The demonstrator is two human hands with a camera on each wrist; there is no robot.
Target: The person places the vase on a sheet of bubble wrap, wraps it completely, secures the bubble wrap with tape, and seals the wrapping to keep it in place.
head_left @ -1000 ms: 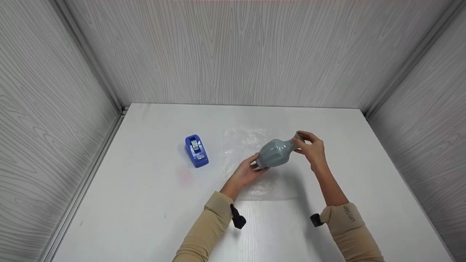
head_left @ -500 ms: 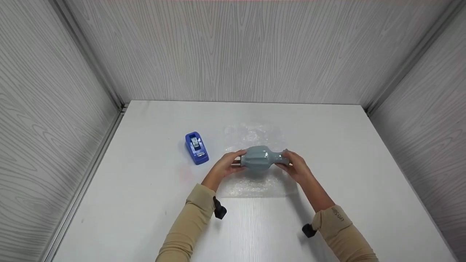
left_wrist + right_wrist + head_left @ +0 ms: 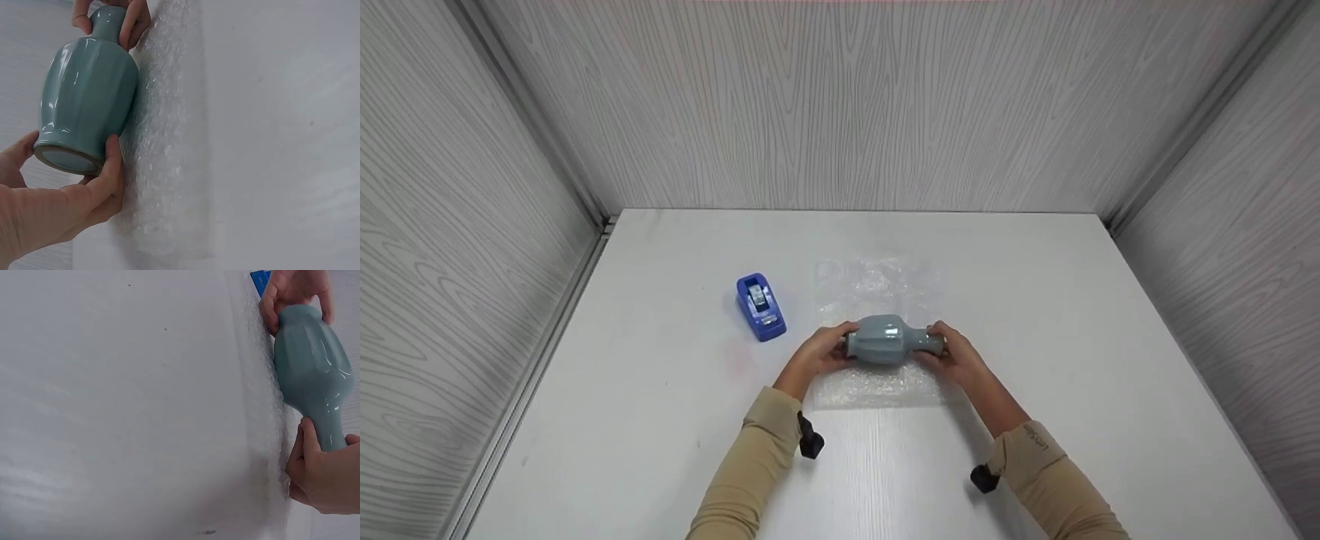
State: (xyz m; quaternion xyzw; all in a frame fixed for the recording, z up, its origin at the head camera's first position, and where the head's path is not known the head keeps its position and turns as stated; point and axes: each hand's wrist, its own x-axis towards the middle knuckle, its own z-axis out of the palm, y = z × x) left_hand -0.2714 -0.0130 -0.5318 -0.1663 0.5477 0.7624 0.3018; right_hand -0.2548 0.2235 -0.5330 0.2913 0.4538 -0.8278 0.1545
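A glazed blue-green vase (image 3: 881, 340) lies on its side over a sheet of bubble wrap (image 3: 877, 281), its base to the left and its neck to the right. My left hand (image 3: 819, 352) grips the base end, thumb and fingers on opposite sides, as the left wrist view shows with the vase's foot (image 3: 68, 160). At the other end, my right hand (image 3: 958, 358) holds the narrow neck (image 3: 328, 424) between thumb and fingers. Whether the vase touches the wrap or hangs just above it, I cannot tell.
A blue tape dispenser (image 3: 761, 307) stands on the white table (image 3: 660, 420), left of the bubble wrap. Grey wood-grain panels (image 3: 840, 105) enclose the table at the back and both sides.
Both hands have brought the vase left and down over the bubble wrap. It was tilted with the neck raised toward the back right; now it lies level, side to side.
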